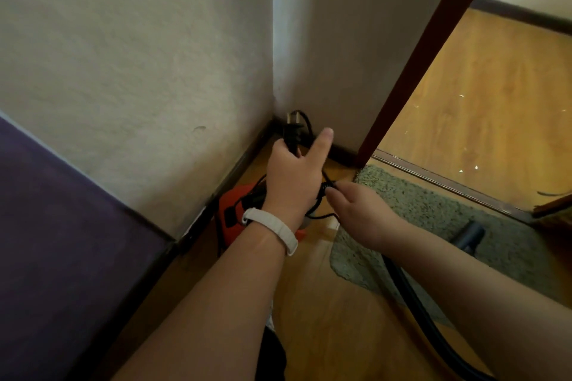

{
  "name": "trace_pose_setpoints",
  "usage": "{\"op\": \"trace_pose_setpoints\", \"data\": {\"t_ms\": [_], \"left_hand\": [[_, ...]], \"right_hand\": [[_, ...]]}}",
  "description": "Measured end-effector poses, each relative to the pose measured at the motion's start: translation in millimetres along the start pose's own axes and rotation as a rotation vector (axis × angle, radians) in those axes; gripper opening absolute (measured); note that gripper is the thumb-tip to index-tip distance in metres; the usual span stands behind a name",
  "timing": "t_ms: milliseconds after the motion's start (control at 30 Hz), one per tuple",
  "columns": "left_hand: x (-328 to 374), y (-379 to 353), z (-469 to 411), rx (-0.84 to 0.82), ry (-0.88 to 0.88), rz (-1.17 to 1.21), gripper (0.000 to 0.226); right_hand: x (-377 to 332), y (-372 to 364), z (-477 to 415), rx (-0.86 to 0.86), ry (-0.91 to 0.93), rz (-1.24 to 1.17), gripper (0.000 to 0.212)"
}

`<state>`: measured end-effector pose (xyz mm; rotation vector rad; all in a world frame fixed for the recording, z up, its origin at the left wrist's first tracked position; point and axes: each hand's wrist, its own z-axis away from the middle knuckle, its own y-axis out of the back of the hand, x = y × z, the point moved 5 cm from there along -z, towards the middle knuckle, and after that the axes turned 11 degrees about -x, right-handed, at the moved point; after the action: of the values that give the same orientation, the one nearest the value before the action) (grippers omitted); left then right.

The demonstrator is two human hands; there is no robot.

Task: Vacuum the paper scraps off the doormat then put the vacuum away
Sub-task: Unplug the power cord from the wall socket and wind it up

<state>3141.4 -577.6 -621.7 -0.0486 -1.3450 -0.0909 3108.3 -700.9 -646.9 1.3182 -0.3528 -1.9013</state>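
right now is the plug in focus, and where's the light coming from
Head view: soft overall, but the plug held by the left hand reads clearly, prongs up. Head view: brightest on the wood floor past the doorway, dim in the near corner; no glare.

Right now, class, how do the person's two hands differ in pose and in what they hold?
The left hand grips the plug, prongs up, index finger straight; the right hand pinches the black cord with its fingertips. The left hand is nearer the wall corner; the right hand is by the doormat. The left wrist wears a white wristband; the right is bare. Both appear to hold the same cable.
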Motion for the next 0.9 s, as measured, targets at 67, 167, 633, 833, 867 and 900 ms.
{"op": "trace_pose_setpoints", "data": {"t_ms": [67,167,633,833,867,900], "left_hand": [[-2,-4,0,0.001,0.042,-0.039,0.040],[-8,-5,-1,0.022,0.107,-0.005,0.045],[-7,28,-20,0.140,0.100,0.482,0.010],[-12,40,-23,0.129,0.120,0.408,0.005],[-11,40,-22,0.122,0.105,0.338,0.006],[-9,41,-22,0.113,0.086,0.263,0.008]], "right_hand": [[-12,0,1,0.010,0.052,0.097,0.033],[-23,-5,3,-0.002,0.100,0.218,0.025],[4,-12,5,-0.099,0.039,-0.090,0.050],[30,0,4,-0.055,-0.083,-0.132,0.038],[32,1,1,-0.040,-0.103,-0.133,0.046],[33,2,-2,-0.022,-0.118,-0.143,0.055]]}}
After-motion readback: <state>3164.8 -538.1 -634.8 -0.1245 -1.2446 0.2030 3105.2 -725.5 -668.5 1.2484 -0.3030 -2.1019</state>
